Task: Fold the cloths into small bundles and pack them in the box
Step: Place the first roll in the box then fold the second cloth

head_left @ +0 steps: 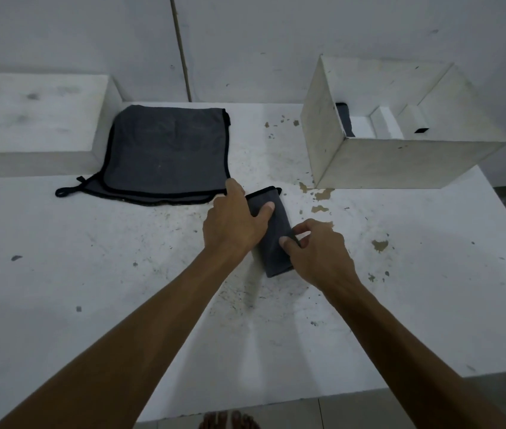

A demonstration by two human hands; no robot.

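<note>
Cloths lie in three places on the white table (60, 305). At the far left a white block (35, 119) sits against the wall, its left end cut off by the frame. Just right of it a stack of flat grey cloths (165, 150) with black edging lies spread out; how many layers it holds is hard to tell, though two edges show at the near side. The left hand (236, 221) presses down on a folded cloth (273, 230), a narrow grey bundle at the table's middle, fingers fairly straight, thumb laid across the fabric; the hand hides the bundle's left edge. The right hand (319, 252) pinches the bundle's right edge between thumb and curled fingers, covering its near right corner. Further right, at the back, stands the open white box (400, 162). Its near wall hides most of the inside; a dark cloth (344, 119) shows partly at its left wall, beside white dividers (384, 125). At the bottom edge, toes (230, 421) are barely visible.
</note>
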